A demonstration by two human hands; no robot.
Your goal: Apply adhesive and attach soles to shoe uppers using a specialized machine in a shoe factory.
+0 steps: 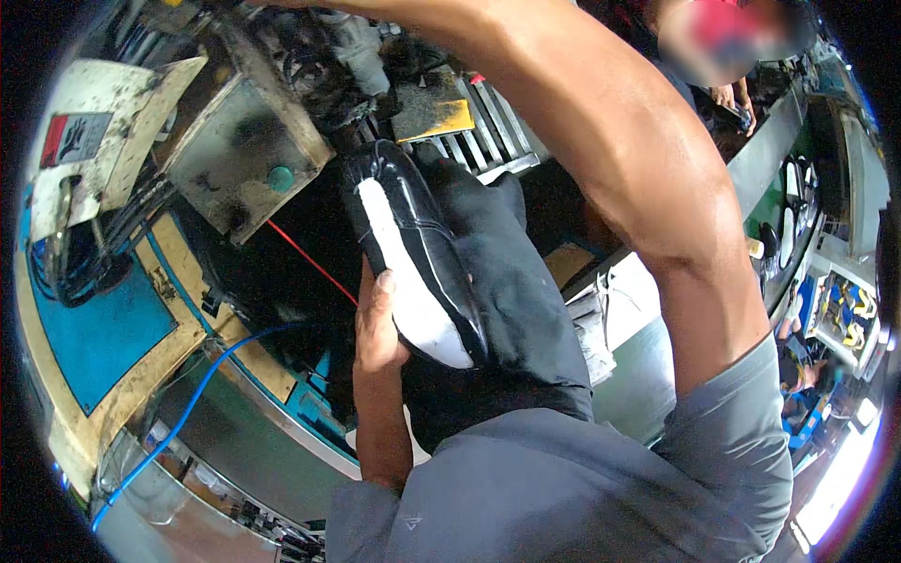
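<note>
A glossy black shoe (434,235) with a white, bare-looking underside is held above my dark-trousered leg, its underside tilted up. At its lower left, my left hand (380,324) grips it with the thumb against the edge of the underside; the other fingers are behind it and hidden. The shoe's far end is close to the dark parts of a machine (361,56), and I cannot tell whether they touch. My right arm (648,169) reaches up and across to the left over the machine, and its hand is beyond the upper edge of the picture.
A metal box with a green button (282,178) stands left of the shoe. A blue hose (192,399) curves past a blue-topped panel (103,328). Metal slats (493,117) lie beyond my leg. Another person's hands (730,101) are far right, near racked shoes (791,220).
</note>
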